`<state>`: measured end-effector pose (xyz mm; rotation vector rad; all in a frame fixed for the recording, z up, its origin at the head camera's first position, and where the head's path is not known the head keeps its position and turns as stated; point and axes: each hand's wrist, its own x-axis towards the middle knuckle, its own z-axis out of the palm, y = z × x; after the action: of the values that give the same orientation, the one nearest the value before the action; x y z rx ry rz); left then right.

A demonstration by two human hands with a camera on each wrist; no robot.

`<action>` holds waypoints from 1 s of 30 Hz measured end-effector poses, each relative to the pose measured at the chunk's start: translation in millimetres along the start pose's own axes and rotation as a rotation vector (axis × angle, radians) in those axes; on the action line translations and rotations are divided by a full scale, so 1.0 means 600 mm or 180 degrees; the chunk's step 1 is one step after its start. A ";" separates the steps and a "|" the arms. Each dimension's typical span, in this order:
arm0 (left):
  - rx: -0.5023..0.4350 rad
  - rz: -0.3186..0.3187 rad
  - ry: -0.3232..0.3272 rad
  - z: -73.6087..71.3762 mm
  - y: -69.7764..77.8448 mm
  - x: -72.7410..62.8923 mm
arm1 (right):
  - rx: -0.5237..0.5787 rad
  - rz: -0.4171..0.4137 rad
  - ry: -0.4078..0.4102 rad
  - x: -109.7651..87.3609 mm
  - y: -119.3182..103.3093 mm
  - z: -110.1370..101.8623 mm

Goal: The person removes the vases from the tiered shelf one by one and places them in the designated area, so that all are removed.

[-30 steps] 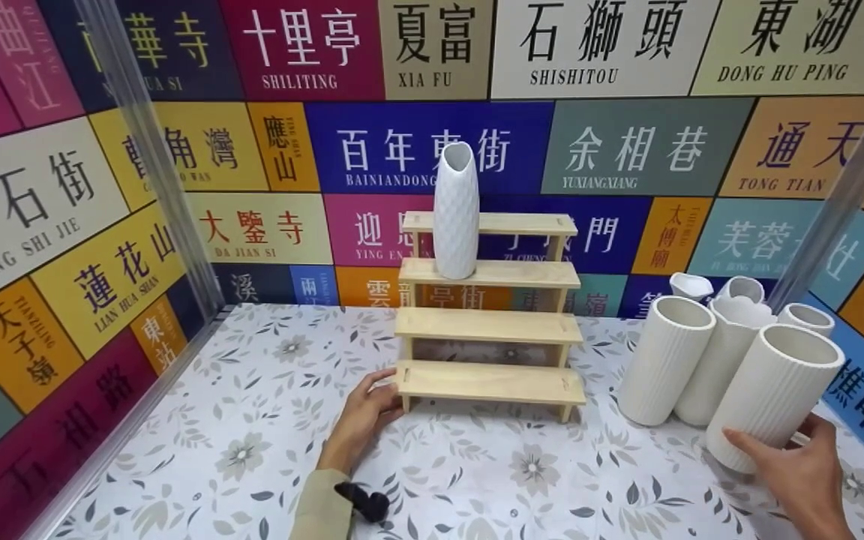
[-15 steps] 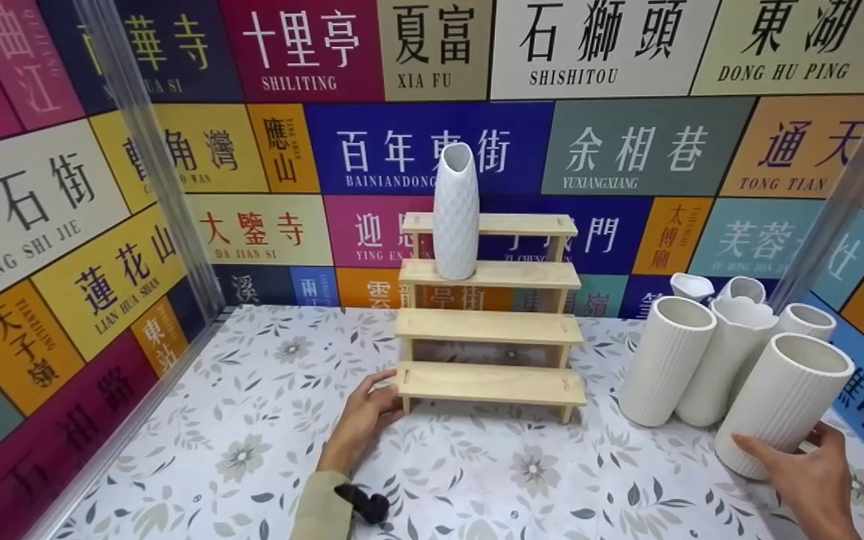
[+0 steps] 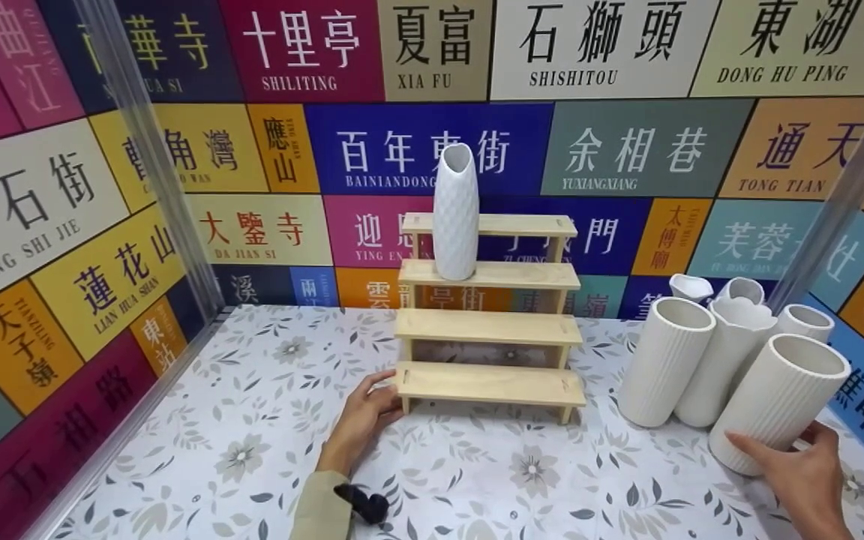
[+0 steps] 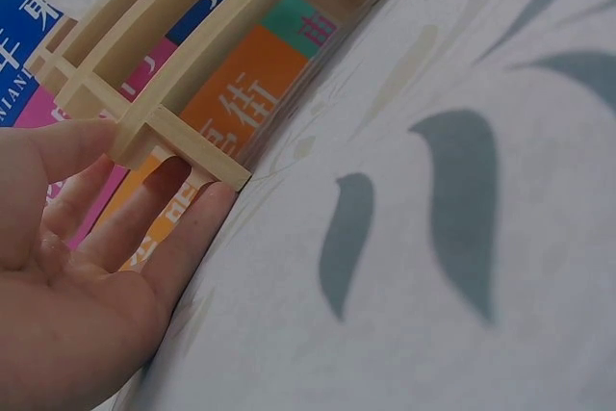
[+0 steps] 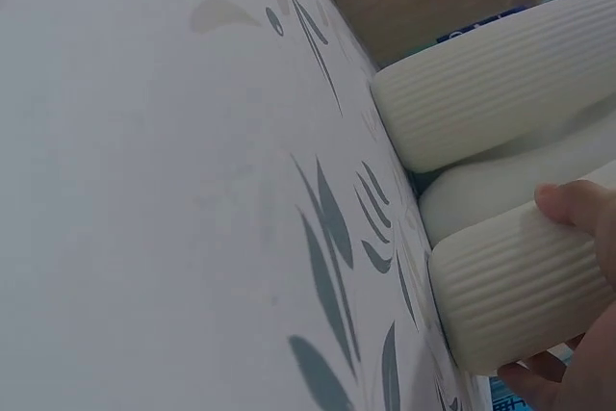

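A four-tier wooden display stand (image 3: 490, 382) stands mid-table, with a tall white faceted vase (image 3: 457, 217) upright on its second-highest step. My left hand (image 3: 363, 416) holds the stand's lower left end, the thumb at the step's edge and fingers by the leg (image 4: 197, 146). At right, my right hand (image 3: 807, 469) grips a white ribbed vase (image 3: 777, 405) low down, thumb on the near side and fingers round the far side. In the right wrist view this vase's base (image 5: 481, 300) is at or very near the cloth.
Behind the held vase cluster several white vases, among them another ribbed one (image 3: 664, 364) and one with a wavy rim (image 3: 724, 360). A floral cloth (image 3: 252, 450) covers the table. Sign-printed walls and clear corner posts (image 3: 169, 165) enclose it.
The right hand and its ribbed vase have shifted slightly right and toward me, apart from the cluster, then a touch back left. My left hand and the stand stay put.
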<state>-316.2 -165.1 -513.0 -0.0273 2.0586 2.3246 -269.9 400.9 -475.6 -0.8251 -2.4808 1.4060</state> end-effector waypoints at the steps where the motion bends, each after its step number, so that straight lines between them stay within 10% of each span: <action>1: 0.0010 -0.0006 0.0010 0.000 0.000 0.000 | 0.0014 -0.0012 0.0010 -0.001 -0.001 0.001; 30: 0.0050 -0.0062 0.0067 0.004 0.001 -0.002 | -0.0193 -0.0144 -0.0244 0.004 -0.005 -0.006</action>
<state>-314.8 -163.0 -512.3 -0.0715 2.0765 2.3066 -271.4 403.4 -471.6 -0.7347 -2.5938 1.3788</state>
